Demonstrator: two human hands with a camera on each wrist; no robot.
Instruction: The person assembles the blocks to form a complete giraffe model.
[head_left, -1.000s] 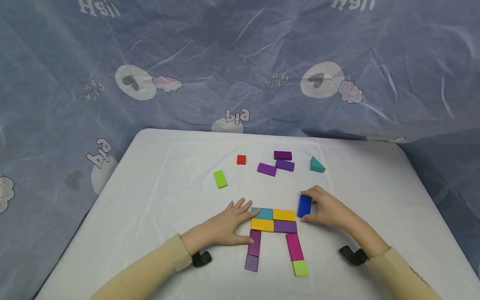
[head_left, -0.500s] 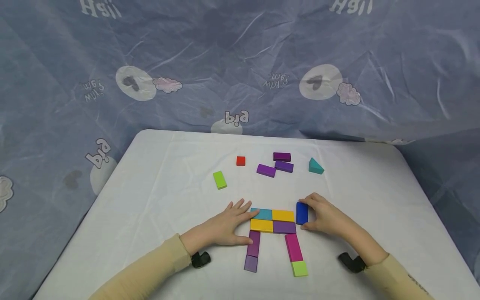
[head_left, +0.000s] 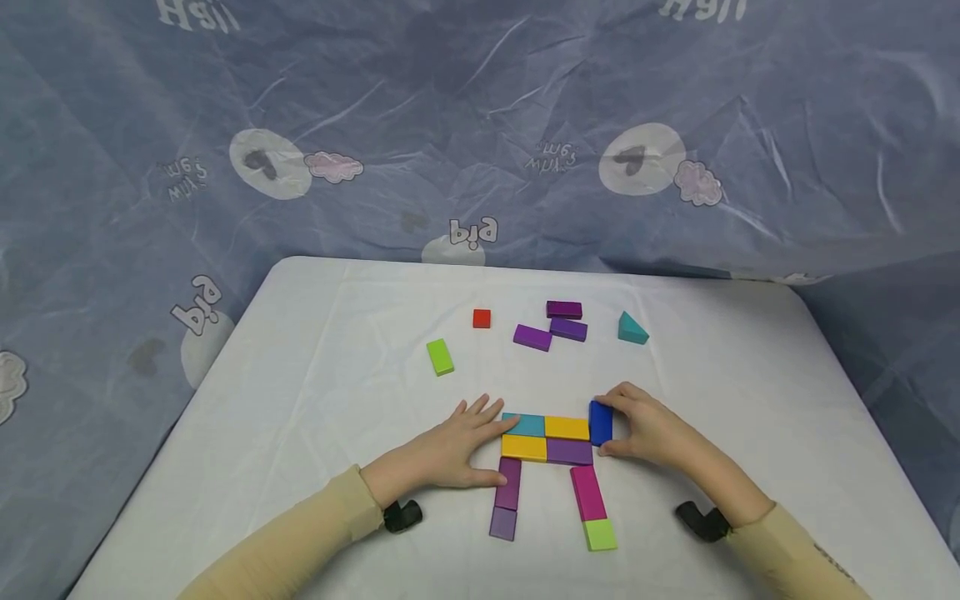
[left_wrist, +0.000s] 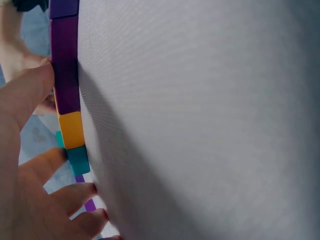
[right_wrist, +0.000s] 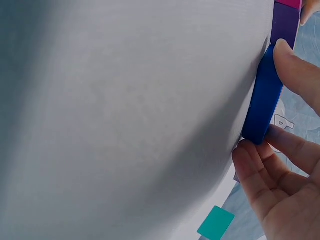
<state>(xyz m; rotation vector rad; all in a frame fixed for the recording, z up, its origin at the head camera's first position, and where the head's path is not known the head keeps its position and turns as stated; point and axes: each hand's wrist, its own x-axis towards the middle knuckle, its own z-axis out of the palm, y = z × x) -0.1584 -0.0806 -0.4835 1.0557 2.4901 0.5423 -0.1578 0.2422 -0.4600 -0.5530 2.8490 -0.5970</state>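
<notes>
My right hand [head_left: 651,425] pinches a dark blue rectangular block [head_left: 601,423] by its two ends, thumb at the near end and fingers at the far end. The blue block stands against the right end of a two-row group: a teal block [head_left: 528,426] and a yellow block [head_left: 566,428] behind, a second yellow block [head_left: 524,448] and a purple block [head_left: 569,452] in front. My left hand [head_left: 457,450] lies spread beside the group's left side, index fingertip on the teal block and thumb on a plum block [head_left: 508,483] that extends toward me.
A lilac block [head_left: 503,523] continues the left leg; a magenta block [head_left: 588,492] and a lime block [head_left: 600,535] form the right one. Farther back lie a green block [head_left: 440,357], a red cube [head_left: 482,319], several purple blocks [head_left: 532,337] and a teal triangle [head_left: 632,328].
My right hand has brought the blue block left and toward me, up against the end of the group. The left hand has stayed in place.
</notes>
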